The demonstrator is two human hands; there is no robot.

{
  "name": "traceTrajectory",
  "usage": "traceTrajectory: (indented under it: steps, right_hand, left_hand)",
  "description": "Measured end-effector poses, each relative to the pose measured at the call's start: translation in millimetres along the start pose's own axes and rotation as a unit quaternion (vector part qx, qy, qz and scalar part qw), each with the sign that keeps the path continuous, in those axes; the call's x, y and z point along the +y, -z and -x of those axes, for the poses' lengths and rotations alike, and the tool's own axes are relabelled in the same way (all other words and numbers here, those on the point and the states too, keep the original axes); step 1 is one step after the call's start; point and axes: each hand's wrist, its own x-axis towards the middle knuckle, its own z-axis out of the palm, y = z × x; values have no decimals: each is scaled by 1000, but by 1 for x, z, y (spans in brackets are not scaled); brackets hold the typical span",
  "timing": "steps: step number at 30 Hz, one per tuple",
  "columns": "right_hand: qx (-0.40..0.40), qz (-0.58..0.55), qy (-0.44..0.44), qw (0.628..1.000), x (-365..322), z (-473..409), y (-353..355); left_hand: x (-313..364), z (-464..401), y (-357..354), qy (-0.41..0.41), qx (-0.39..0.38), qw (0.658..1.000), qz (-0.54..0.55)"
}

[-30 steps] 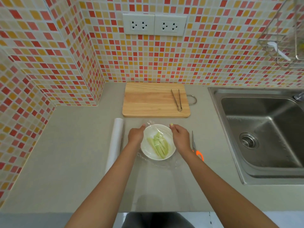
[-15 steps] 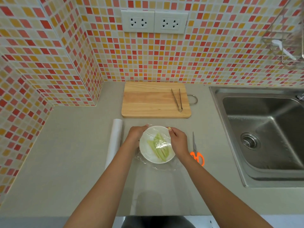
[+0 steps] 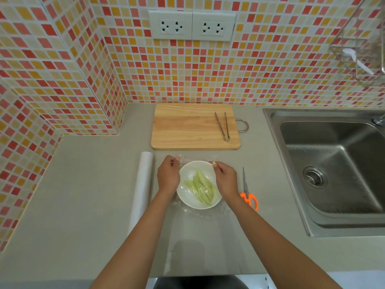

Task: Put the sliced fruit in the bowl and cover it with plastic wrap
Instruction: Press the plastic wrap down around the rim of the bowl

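Observation:
A white bowl (image 3: 188,200) stands on the grey counter and holds several pale green fruit slices (image 3: 201,187). A sheet of clear plastic wrap (image 3: 196,159) lies over the bowl and spreads onto the counter around it. My left hand (image 3: 168,176) pinches the wrap at the bowl's far left rim. My right hand (image 3: 225,178) pinches the wrap at the far right rim, fingers curled. The near edge of the wrap lies loose on the counter below the bowl.
The plastic wrap roll (image 3: 142,184) lies left of the bowl. Orange-handled scissors (image 3: 249,195) lie to its right. Behind it sits a wooden cutting board (image 3: 187,128) with metal tongs (image 3: 223,126). A steel sink (image 3: 333,167) is at the right.
Both hands have shifted slightly along the bowl's far rim, drawing the wrap over it. The bowl has stayed in place.

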Motion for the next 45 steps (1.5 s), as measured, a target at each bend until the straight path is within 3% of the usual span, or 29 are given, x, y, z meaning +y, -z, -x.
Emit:
traceTrajectory:
  steps: [4, 8, 12, 21, 26, 29, 35, 37, 40, 42, 45]
  right_hand:
    - [6, -13, -2, 1000, -1, 2, 0]
    - [5, -30, -8, 1000, -2, 6, -1]
    - [5, -53, -30, 998, -4, 6, -1]
    - [-26, -141, -182, 973, -10, 4, 3]
    - [-30, -154, -193, 969, -10, 5, 5]
    - [-24, -170, -201, 964, -12, 7, 5]
    - [15, -210, -209, 955, -11, 10, 6]
    - [67, -209, -190, 957, -8, 13, 5]
    - [144, -186, -155, 959, -5, 15, 7]
    - [121, -188, -102, 969, -9, 8, 14]
    - [-21, -211, -81, 974, -21, -5, 21]
  left_hand:
    - [-10, 6, 1, 11, 11, 1000, -11]
    - [-14, 8, -3, 133, -31, 974, 181]
    - [-14, 9, -4, 230, -64, 938, 252]
    - [-13, 5, -6, 291, -65, 946, 129]
    - [-13, 3, -7, 272, -47, 960, 55]
    - [-17, 4, -10, 277, -10, 958, 78]
    - [-20, 3, -4, 261, -14, 950, 170]
    - [-18, 9, -2, 224, 2, 953, 202]
    - [-11, 31, 5, 89, 71, 976, 187]
    - [-4, 50, 5, 11, 75, 976, 204]
    - [-5, 71, -6, -48, 35, 976, 212]
